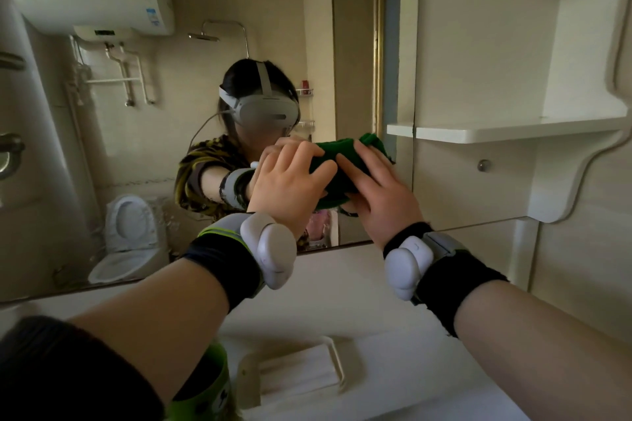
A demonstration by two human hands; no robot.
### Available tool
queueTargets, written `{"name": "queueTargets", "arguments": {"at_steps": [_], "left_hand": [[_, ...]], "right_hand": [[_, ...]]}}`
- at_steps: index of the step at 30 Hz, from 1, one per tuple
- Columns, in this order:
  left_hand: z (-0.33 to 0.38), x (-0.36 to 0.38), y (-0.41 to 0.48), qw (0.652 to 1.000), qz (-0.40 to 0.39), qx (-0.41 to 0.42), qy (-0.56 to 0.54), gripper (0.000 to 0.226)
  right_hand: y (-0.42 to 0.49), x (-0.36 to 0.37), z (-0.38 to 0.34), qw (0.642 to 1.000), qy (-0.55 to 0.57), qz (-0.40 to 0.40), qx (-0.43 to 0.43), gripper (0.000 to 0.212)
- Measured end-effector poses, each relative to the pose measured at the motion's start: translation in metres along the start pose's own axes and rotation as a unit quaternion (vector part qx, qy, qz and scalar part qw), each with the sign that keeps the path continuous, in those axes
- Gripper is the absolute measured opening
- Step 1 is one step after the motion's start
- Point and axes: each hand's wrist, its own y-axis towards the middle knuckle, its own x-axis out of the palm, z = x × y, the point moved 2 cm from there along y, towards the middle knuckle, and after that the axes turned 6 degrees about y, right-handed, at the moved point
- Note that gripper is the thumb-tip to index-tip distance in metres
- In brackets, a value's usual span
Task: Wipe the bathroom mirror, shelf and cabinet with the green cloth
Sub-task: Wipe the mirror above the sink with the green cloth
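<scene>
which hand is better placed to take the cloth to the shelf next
Probably the right. Both hands press the green cloth against the mirror, but the right hand lies on the side nearest the white shelf, just past the mirror's right edge; the left hand would have to cross it.

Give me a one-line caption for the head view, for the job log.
Left hand and right hand press the bunched green cloth against the mirror near its right edge, beside the white shelf.
</scene>
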Motion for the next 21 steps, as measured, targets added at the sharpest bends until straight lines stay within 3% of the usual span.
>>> {"name": "queueTargets", "arguments": {"at_steps": [15, 21], "left_hand": [[-0.004, 0.006, -0.028, 1.0, -0.004, -0.027, -0.001, 0.034], [-0.008, 0.004, -0.032, 1.0, -0.001, -0.015, 0.005, 0.035]], "right_hand": [[-0.023, 0.031, -0.01, 1.0, 0.014, 0.028, 0.004, 0.071], [-0.025, 0.036, -0.014, 0.999, 0.016, 0.034, -0.002, 0.068]]}}
